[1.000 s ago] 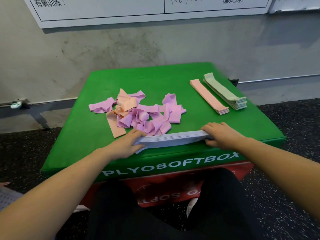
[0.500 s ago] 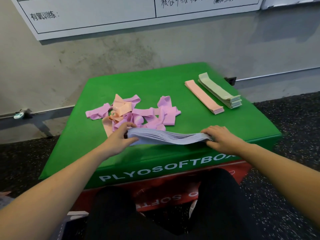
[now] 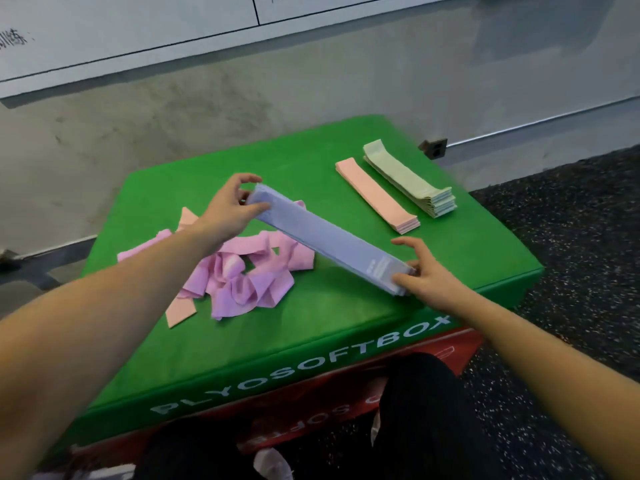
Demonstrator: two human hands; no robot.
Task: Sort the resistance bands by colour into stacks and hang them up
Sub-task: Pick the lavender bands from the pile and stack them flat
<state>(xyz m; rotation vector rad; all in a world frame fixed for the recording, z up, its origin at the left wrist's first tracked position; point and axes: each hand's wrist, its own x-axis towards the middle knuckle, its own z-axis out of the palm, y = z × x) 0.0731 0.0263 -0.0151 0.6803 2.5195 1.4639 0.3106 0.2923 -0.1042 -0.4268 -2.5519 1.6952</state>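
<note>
A stack of lavender-blue bands (image 3: 329,239) slants across the green plyo box (image 3: 346,317), its far end raised. My left hand (image 3: 230,206) grips that far end, thumb on top. My right hand (image 3: 420,271) holds the near end with thumb and fingers at the box's right front. Under and left of the stack lies a loose heap of pink-purple bands (image 3: 242,275) mixed with a few peach bands (image 3: 180,311). A neat peach stack (image 3: 375,195) and a pale green stack (image 3: 410,180) lie side by side at the back right.
The green box sits on a red box (image 3: 450,355) against a grey wall with a whiteboard (image 3: 138,29) above. Dark speckled floor (image 3: 571,220) lies to the right. My dark-clad legs are below the box's front edge.
The lavender stack has been lifted from the front edge and turned diagonal. My left hand carried its end up and away over the pink heap; my right hand stayed near the front right.
</note>
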